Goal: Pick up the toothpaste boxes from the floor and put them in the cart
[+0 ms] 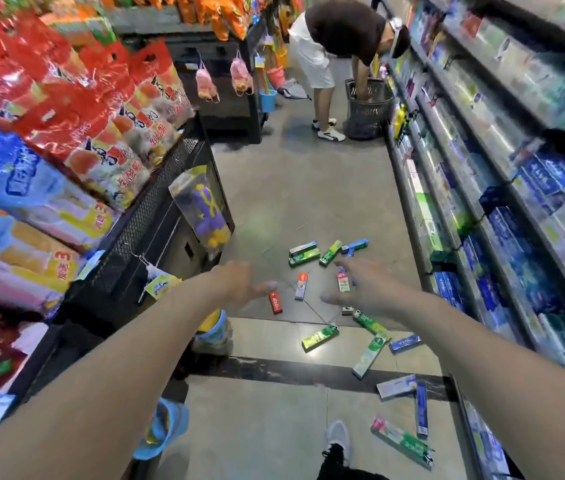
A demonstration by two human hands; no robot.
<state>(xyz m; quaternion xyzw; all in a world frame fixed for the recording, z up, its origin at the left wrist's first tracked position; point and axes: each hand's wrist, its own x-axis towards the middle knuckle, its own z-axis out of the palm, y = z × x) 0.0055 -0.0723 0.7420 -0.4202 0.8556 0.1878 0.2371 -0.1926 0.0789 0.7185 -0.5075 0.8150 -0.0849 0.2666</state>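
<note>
A: Step now is the reach. Your left hand (239,284) is out over the floor (274,202), fingers loosely spread, holding nothing. The red box (275,302) lies just beyond the fingertips, so take that one first.

B: Pinch it by the long edges, it lies flat. And the right?

A: Your right hand (365,289) is also spread wide, palm down, empty, hovering over the orange box (301,286) and the small pink-and-green box (343,282). Both arms are stretched forward and down, roughly parallel.

B: You'll need to bend lower, I'd judge; neither hand looks to be touching the floor.

A: Agreed. The rest of the toothpaste boxes (320,337) are scattered on the floor from the middle of the aisle towards the right shelf (481,188). None picked up.

B: Cart?

A: Can't tell. There's a dark basket (369,112) far up the aisle where another person (339,39) is bending. If that's your cart, gather several boxes per trip.
</note>
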